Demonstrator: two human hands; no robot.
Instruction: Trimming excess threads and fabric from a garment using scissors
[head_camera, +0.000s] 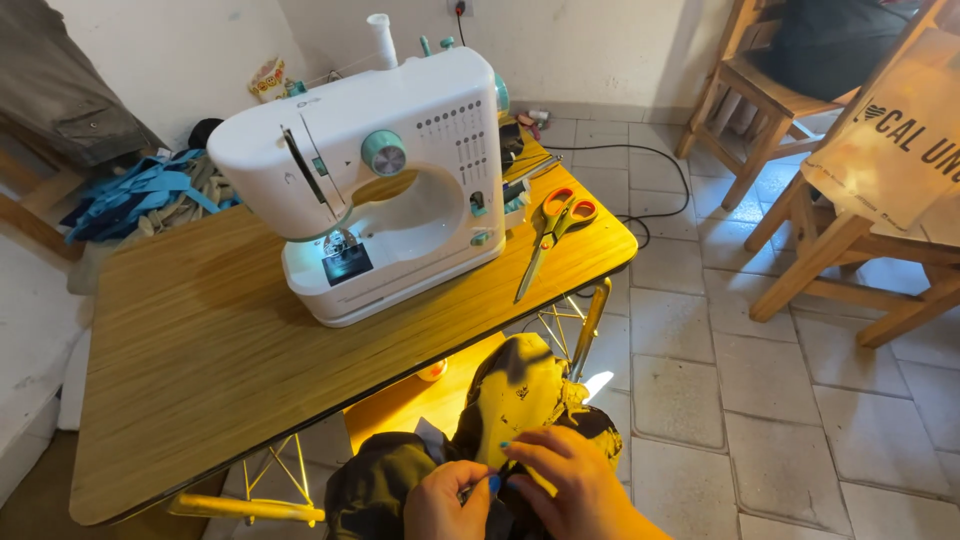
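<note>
Low in the view, below the table's front edge, my left hand (447, 503) and my right hand (565, 482) meet on a bundle of yellow and black fabric (520, 392). Both hands pinch the cloth close together, with a small blue piece showing between the fingers. The bundle rises toward the table edge and drapes dark over my lap. A white sewing machine (375, 175) with teal knobs stands on the wooden table (190, 330), its needle light on. Orange-handled scissors (552, 235) lie to its right.
A pile of blue and beige straps (150, 195) sits at the table's back left. Wooden chairs (850, 200) stand at the right on the tiled floor. A black cable (660, 185) runs across the tiles behind the table. The folding table's yellow legs (590, 325) show underneath.
</note>
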